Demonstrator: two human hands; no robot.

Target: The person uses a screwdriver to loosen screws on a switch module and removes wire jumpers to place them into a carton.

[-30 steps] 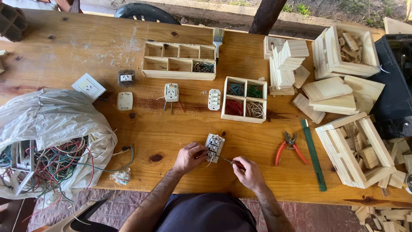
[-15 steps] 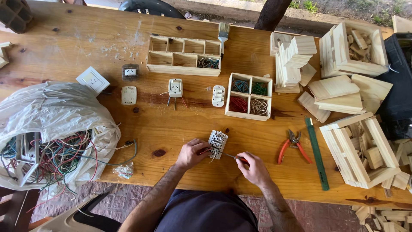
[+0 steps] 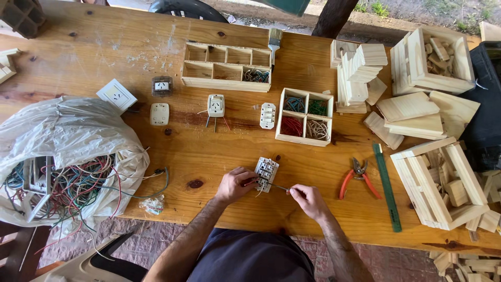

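Note:
My left hand (image 3: 236, 184) grips the near left side of a white switch module (image 3: 266, 174) that rests on the wooden table (image 3: 209, 151). My right hand (image 3: 309, 201) holds a thin screwdriver (image 3: 278, 187) whose tip points left into the module's side. Thin wires stick out from under the module. Red-handled pliers (image 3: 356, 179) lie to the right of my right hand.
A small wooden box (image 3: 305, 109) with four compartments of sorted coloured wires stands behind the module. A long divided box (image 3: 226, 67), loose sockets (image 3: 215, 106), a bag of tangled wires (image 3: 62, 162), a green ruler (image 3: 386, 186) and wooden crates and blocks (image 3: 441, 183) lie around.
The view has shifted slightly. Both hands stay at the module, the right one with the screwdriver still against it.

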